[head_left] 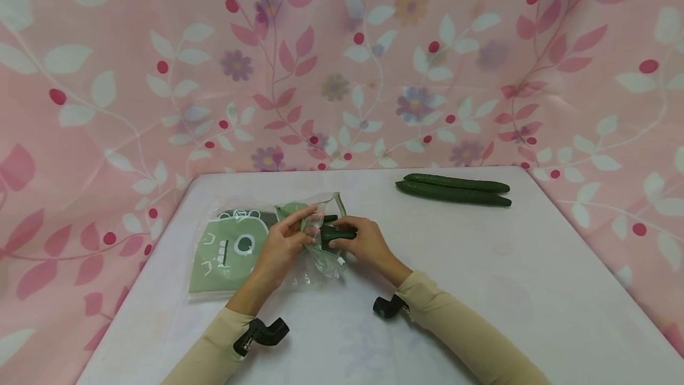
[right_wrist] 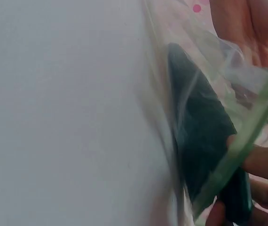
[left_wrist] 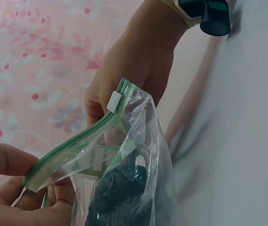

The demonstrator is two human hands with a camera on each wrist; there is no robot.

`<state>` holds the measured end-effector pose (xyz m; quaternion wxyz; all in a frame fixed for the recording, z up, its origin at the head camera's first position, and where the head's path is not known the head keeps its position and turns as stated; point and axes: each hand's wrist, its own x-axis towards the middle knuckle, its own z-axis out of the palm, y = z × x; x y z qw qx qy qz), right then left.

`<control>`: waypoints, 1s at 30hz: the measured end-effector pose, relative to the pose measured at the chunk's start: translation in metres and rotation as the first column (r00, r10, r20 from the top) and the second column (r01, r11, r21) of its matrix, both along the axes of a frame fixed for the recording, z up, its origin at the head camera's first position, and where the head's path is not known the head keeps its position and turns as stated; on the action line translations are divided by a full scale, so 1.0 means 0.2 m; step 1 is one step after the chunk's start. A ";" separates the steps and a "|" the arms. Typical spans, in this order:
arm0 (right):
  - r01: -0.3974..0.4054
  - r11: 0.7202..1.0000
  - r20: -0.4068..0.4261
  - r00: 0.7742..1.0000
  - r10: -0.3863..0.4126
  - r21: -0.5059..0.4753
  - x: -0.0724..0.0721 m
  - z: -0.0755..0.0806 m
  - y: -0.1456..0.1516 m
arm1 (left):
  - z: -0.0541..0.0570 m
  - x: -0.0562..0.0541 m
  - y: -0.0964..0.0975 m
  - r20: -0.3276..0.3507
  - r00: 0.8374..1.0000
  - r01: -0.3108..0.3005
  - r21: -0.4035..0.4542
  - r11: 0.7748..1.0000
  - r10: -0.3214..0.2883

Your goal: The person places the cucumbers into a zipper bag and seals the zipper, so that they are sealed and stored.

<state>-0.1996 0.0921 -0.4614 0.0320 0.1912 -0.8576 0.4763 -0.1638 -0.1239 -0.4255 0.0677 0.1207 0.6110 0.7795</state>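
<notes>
A clear zip bag (head_left: 230,260) with a green cartoon-face print lies on the left half of the table, its mouth facing right. My left hand (head_left: 283,245) pinches the green zip edge (left_wrist: 73,141) at the mouth, thumb and fingers on either side. The right hand (head_left: 366,242) grips the near end of a dark green cucumber (head_left: 340,233) at that mouth. In the right wrist view, most of this cucumber (right_wrist: 197,117) lies inside the plastic, its end poking out past the zip between the fingers (right_wrist: 265,162). A white slider (left_wrist: 114,101) sits at one end of the zip.
Two more cucumbers (head_left: 454,189) lie side by side at the back right of the white table (head_left: 481,290). A pink floral cloth (head_left: 342,64) hangs behind the table and around its sides. Each wrist carries a black camera mount (head_left: 262,333).
</notes>
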 end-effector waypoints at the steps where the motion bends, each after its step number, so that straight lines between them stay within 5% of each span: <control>1: -0.011 1.000 0.006 1.000 0.012 -0.012 0.00 0.00 0.02 | 0.00 0.00 0.00 -0.001 1.000 0.001 0.003 1.000 -0.001; 7: -0.067 0.994 0.073 0.995 0.074 -0.087 0.02 -0.02 0.13 | 0.00 0.00 0.00 -0.002 1.000 0.007 0.031 1.000 -0.007; 11: -0.081 0.996 0.101 0.991 0.085 -0.048 0.02 -0.05 0.21 | 0.00 0.00 0.01 -0.003 1.000 0.008 0.030 1.000 -0.008; 20: -0.144 0.985 0.058 0.989 0.139 0.097 0.00 -0.05 0.27 | -0.01 0.00 0.01 0.001 1.000 0.008 0.031 0.999 -0.008; 30: -0.099 0.993 0.017 0.995 0.098 0.060 -0.01 -0.02 0.21 | -0.02 -0.01 0.01 0.002 1.000 0.017 0.031 0.999 -0.017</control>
